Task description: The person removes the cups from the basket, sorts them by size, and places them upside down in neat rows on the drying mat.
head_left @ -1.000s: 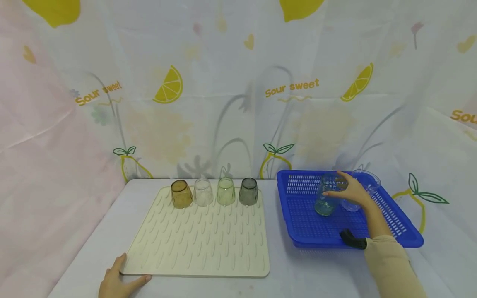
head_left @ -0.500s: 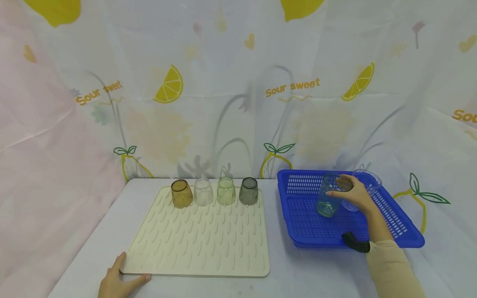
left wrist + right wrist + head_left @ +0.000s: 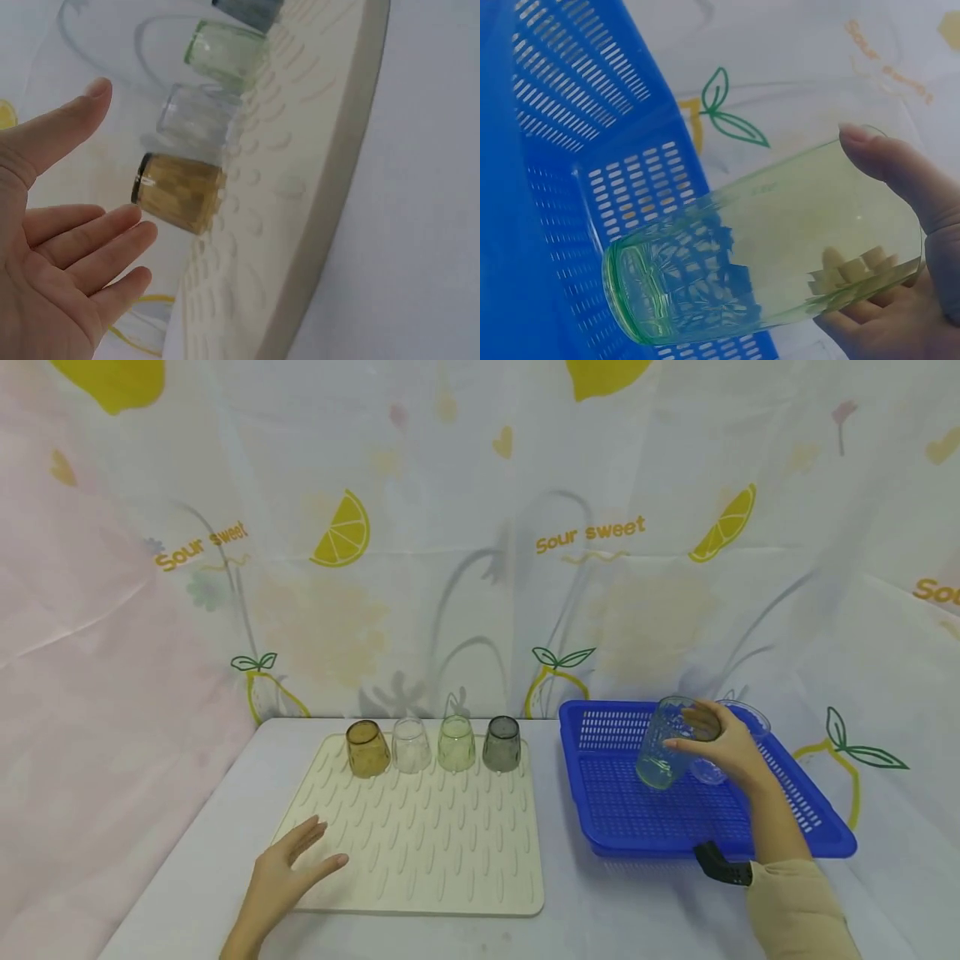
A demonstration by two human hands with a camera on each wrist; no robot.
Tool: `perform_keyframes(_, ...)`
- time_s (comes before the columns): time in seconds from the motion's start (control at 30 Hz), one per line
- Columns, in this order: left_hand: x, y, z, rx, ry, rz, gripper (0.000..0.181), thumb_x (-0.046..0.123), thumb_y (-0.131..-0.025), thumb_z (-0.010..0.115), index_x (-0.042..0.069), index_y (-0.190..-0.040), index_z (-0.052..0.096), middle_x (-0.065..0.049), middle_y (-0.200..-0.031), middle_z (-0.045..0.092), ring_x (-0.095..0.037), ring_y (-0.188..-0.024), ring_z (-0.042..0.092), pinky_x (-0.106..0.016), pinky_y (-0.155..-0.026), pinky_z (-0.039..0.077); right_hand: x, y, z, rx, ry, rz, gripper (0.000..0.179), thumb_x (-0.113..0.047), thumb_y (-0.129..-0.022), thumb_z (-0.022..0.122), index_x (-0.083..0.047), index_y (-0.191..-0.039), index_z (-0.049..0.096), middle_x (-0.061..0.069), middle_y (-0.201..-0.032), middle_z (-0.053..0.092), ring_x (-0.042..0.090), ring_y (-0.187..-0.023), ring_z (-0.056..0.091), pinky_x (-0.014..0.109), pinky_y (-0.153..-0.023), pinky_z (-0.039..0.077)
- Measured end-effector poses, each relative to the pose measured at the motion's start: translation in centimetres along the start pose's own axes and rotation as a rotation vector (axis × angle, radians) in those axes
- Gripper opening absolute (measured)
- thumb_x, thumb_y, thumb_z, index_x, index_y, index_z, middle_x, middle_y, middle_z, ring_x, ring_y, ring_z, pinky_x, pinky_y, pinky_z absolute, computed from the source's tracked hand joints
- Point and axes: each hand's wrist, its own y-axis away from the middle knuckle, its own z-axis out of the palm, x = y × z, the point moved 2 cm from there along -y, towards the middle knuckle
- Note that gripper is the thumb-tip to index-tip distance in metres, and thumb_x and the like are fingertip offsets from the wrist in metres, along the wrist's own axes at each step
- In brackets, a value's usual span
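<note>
My right hand (image 3: 726, 750) grips a tall pale-green drinking glass (image 3: 657, 752) near its rim, thumb on one side and fingers round the other. In the right wrist view the tall glass (image 3: 780, 232) slants over the blue basket, its thick base toward the basket. A clear glass (image 3: 752, 720) stands behind that hand in the basket, partly hidden. My left hand (image 3: 279, 878) hovers above the near left part of the cream drying mat (image 3: 420, 860), fingers spread and holding nothing. In the left wrist view its palm (image 3: 45, 300) faces an amber glass (image 3: 180, 191).
Along the mat's back edge stand an amber, a clear (image 3: 411, 747), a light-green (image 3: 456, 745) and a grey glass (image 3: 502, 746). The blue plastic basket (image 3: 712, 850) sits right of the mat. A lemon-print cloth (image 3: 450, 610) hangs behind the table.
My left hand has left the mat's near left corner and moved up and rightward over it. My right hand has raised and tilted the tall glass slightly.
</note>
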Motion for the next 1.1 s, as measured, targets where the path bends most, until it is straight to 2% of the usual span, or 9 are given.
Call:
perform_keyframes(0.17, 2.0, -1.1, 1.1, -0.002, 0.09, 0.089, 0.069, 0.021, -0.078, 0.078, -0.009, -0.132, 0.046, -0.023, -0.12, 0.061, -0.039, -0.112, 0.058, -0.052, -0.093, 0.047, -0.7, 0.8, 0.0, -0.007, -0.01, -0.028, 0.096, -0.02, -0.084, 0.072, 0.003, -0.149, 0.005, 0.032, -0.146, 0.028, 0.051, -0.13, 0.028, 0.064, -0.101, 0.033)
perform_keyframes(0.5, 4.8, -3.1, 3.1, -0.072, 0.207, 0.141, 0.063, 0.02, -0.079, 0.077, -0.004, -0.131, 0.05, -0.02, -0.119, 0.063, -0.036, -0.112, 0.059, -0.047, -0.095, 0.048, -3.3, 2.4, 0.5, -0.015, -0.044, -0.05, 0.094, -0.02, -0.083, 0.074, -0.001, -0.149, 0.01, 0.027, -0.145, 0.033, 0.045, -0.132, 0.031, 0.057, -0.103, 0.037)
perform_keyframes(0.57, 5.3, -3.5, 3.5, -0.081, 0.22, 0.159, 0.063, 0.019, -0.079, 0.077, -0.004, -0.131, 0.05, -0.019, -0.119, 0.063, -0.034, -0.112, 0.059, -0.045, -0.096, 0.047, -3.7, 2.6, 0.8, -0.021, -0.034, -0.059, 0.093, -0.02, -0.083, 0.074, -0.002, -0.15, 0.011, 0.025, -0.144, 0.035, 0.044, -0.132, 0.033, 0.052, -0.102, 0.04)
perform_keyframes(0.63, 5.9, -4.0, 3.8, -0.09, 0.236, 0.182, 0.063, 0.017, -0.078, 0.078, -0.005, -0.13, 0.05, -0.018, -0.118, 0.063, -0.033, -0.112, 0.059, -0.043, -0.098, 0.047, -4.0, 2.8, 0.9, -0.027, -0.036, -0.078, 0.092, -0.019, -0.083, 0.074, -0.003, -0.149, 0.013, 0.024, -0.143, 0.037, 0.042, -0.131, 0.034, 0.04, -0.101, 0.044)
perform_keyframes(0.7, 6.5, -4.4, 4.1, -0.102, 0.248, 0.198, 0.064, 0.016, -0.077, 0.078, -0.005, -0.131, 0.05, -0.018, -0.119, 0.063, -0.033, -0.113, 0.059, -0.044, -0.098, 0.046, -4.3, 3.0, 1.1, -0.031, -0.038, -0.104, 0.09, -0.017, -0.082, 0.074, -0.003, -0.149, 0.016, 0.024, -0.142, 0.039, 0.033, -0.13, 0.04, 0.027, -0.097, 0.047)
perform_keyframes(0.77, 7.1, -4.8, 4.5, -0.118, 0.259, 0.216, 0.065, 0.016, -0.077, 0.078, -0.004, -0.131, 0.049, -0.018, -0.12, 0.063, -0.034, -0.113, 0.058, -0.045, -0.097, 0.047, -4.6, 3.2, 1.2, -0.032, -0.048, -0.134, 0.087, -0.014, -0.082, 0.074, -0.003, -0.148, 0.019, 0.022, -0.139, 0.042, 0.017, -0.125, 0.047, 0.016, -0.091, 0.047)
perform_keyframes(0.9, 8.2, -5.3, 5.2, -0.157, 0.285, 0.256, 0.063, 0.015, -0.078, 0.077, -0.004, -0.132, 0.049, -0.019, -0.122, 0.061, -0.035, -0.115, 0.057, -0.047, -0.097, 0.046, -5.3, 3.5, 1.5, -0.054, -0.098, -0.181, 0.083, -0.009, -0.081, 0.074, -0.003, -0.147, 0.023, 0.01, -0.134, 0.049, -0.007, -0.113, 0.046, 0.011, -0.088, 0.047)
perform_keyframes(1.03, 9.6, -5.9, 5.8, -0.19, 0.317, 0.304, 0.06, 0.013, -0.079, 0.076, -0.004, -0.131, 0.05, -0.02, -0.122, 0.061, -0.035, -0.115, 0.057, -0.045, -0.099, 0.046, -6.2, 3.6, 2.0, -0.098, -0.177, -0.218, 0.082, -0.001, -0.08, 0.073, -0.002, -0.146, 0.023, -0.01, -0.127, 0.052, -0.009, -0.113, 0.047, 0.011, -0.087, 0.047)
perform_keyframes(1.1, 10.4, -6.2, 6.1, -0.201, 0.33, 0.329, 0.059, 0.013, -0.08, 0.076, -0.004, -0.131, 0.05, -0.02, -0.122, 0.061, -0.035, -0.115, 0.057, -0.045, -0.099, 0.046, -6.7, 3.6, 2.4, -0.118, -0.219, -0.246, 0.081, 0.002, -0.08, 0.072, 0.0, -0.145, 0.024, -0.013, -0.126, 0.053, -0.007, -0.114, 0.049, 0.011, -0.087, 0.047)
